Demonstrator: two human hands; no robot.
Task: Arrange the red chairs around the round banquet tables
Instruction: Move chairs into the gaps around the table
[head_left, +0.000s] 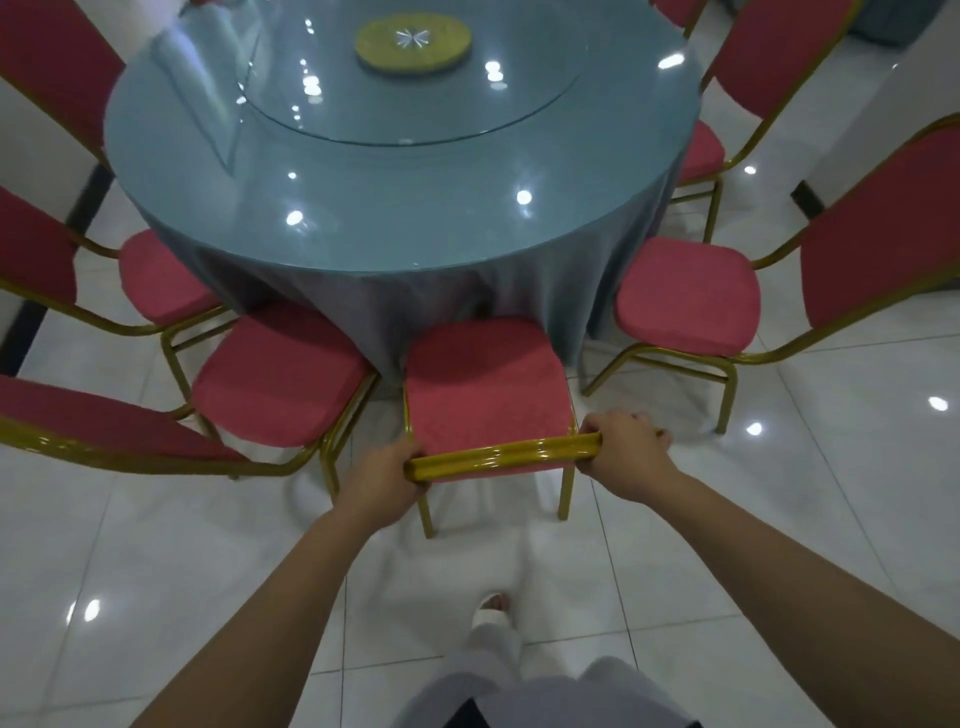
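Observation:
A red chair (488, 387) with a gold frame stands right in front of me, its seat front touching the blue cloth of the round table (395, 208). My left hand (384, 475) grips the left end of its gold top rail. My right hand (626, 454) grips the right end of the same rail. Another red chair (283, 371) stands close on its left, and a further red chair (685, 296) sits to its right with a gap between them.
More red chairs ring the table at left (161, 283) and right (698, 153). A glass turntable (415, 88) with a yellow-green centre disc lies on the table. Glossy white floor tiles (779, 493) stretch behind and to the right. My leg (493, 639) is below.

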